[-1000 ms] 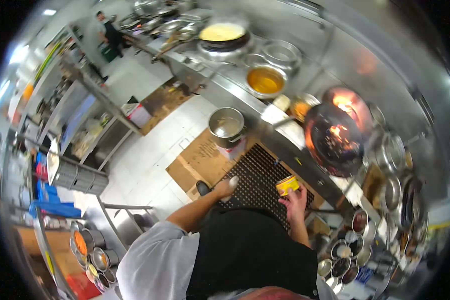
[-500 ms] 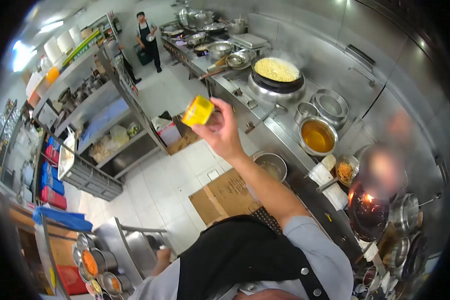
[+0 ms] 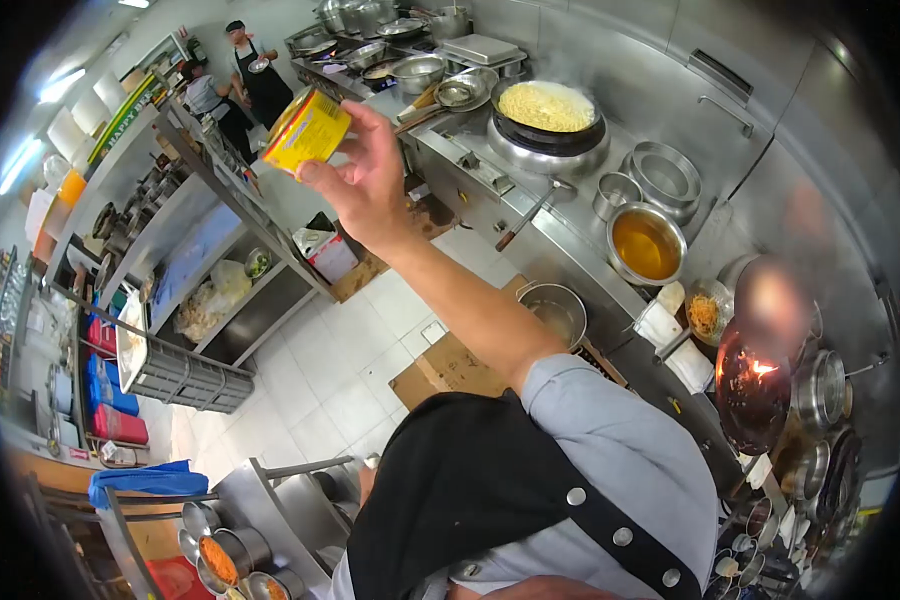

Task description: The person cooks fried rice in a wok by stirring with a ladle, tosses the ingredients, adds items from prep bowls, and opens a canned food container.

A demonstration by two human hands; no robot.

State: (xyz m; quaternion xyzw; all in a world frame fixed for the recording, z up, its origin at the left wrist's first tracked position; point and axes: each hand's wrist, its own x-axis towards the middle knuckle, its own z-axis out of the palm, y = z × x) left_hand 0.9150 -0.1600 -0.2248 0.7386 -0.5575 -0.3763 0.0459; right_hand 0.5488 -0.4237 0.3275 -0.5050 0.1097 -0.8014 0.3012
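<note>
My right hand (image 3: 365, 190) is raised at arm's length and wrapped round a small yellow tin (image 3: 312, 132) with a red edge. The tin is tilted, with thumb and fingers on its sides. Low beside the apron, a sliver of my left hand (image 3: 367, 482) shows at the metal counter, next to a small pale object (image 3: 372, 461). Its fingers are hidden behind my body. Beyond my right arm, a wok of pale yellow noodles (image 3: 547, 107) steams on the stove. A pot of amber liquid (image 3: 645, 244) stands nearer.
A dark wok (image 3: 753, 395) with flames is at the right, partly behind a blurred patch. Steel shelving (image 3: 205, 205) and a grey crate (image 3: 190, 380) stand left. Cardboard (image 3: 450, 372) lies on the tiled floor. Two people (image 3: 260, 80) stand at the back.
My right hand has carried the yellow tin up and to the left, and it appears larger. My left hand is now more hidden by my body. The view has shifted slightly.
</note>
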